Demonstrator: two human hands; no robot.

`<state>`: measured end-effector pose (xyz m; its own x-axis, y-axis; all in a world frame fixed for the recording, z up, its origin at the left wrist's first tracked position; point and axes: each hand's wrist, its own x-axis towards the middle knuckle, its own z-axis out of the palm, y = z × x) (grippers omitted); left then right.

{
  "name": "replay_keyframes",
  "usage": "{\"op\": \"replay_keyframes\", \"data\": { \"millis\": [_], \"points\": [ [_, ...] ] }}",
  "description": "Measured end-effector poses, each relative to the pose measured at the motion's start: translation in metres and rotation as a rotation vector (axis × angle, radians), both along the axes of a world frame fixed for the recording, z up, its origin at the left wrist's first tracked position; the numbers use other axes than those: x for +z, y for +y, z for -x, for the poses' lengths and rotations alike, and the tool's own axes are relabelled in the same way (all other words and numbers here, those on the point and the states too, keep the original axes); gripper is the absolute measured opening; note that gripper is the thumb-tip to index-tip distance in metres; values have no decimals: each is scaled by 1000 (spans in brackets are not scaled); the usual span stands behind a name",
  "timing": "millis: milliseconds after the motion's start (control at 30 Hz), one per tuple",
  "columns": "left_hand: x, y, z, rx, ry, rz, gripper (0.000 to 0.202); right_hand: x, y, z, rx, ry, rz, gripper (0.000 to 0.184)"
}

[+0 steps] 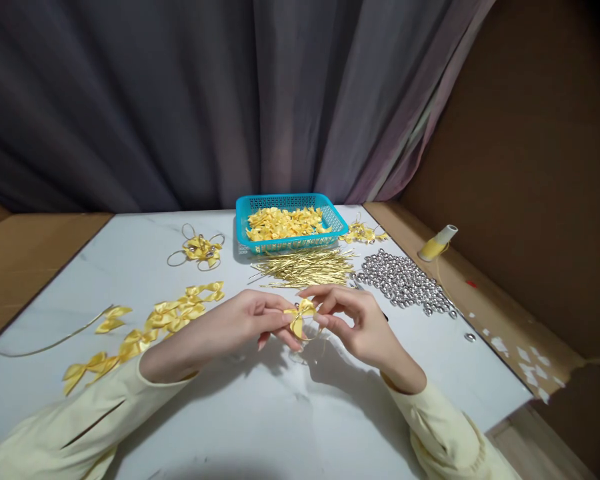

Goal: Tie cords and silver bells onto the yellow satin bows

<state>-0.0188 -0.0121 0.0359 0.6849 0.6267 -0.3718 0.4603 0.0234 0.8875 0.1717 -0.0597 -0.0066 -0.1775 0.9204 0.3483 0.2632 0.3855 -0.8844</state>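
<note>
Between my two hands, above the middle of the table, is a yellow ribbon bow (pixel 303 315) with a thin cord looping below it. My left hand (pixel 263 319) pinches the bow's left side between thumb and fingers. On the bow's right side, my right hand (pixel 353 320) has its thumb and fingertips closed at the ribbon's edge. A small shiny bead seems to sit at the top of the bow, partly hidden by the fingers. Just beyond the hands lies a pile of gold cord pieces (pixel 307 268).
A blue basket (pixel 243 223) holds many yellow bows. Silver beads (pixel 400 280) spread at the right, near a yellow thread spool (pixel 435 245). Loose yellow bows (pixel 137 340) lie at the left; finished-looking looped bows (pixel 200 249) sit behind them. White scraps (pixel 527 363) dot the right edge.
</note>
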Motion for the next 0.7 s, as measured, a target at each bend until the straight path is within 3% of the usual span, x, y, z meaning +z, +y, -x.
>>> {"op": "replay_keyframes", "data": {
  "millis": [267,700],
  "points": [
    [1,-1,-2,55,31,35,20,0,0,5,-27,5,-22,12],
    [3,0,-1,34,24,33,22,-5,1,6,-60,41,-27,12]
  ]
}}
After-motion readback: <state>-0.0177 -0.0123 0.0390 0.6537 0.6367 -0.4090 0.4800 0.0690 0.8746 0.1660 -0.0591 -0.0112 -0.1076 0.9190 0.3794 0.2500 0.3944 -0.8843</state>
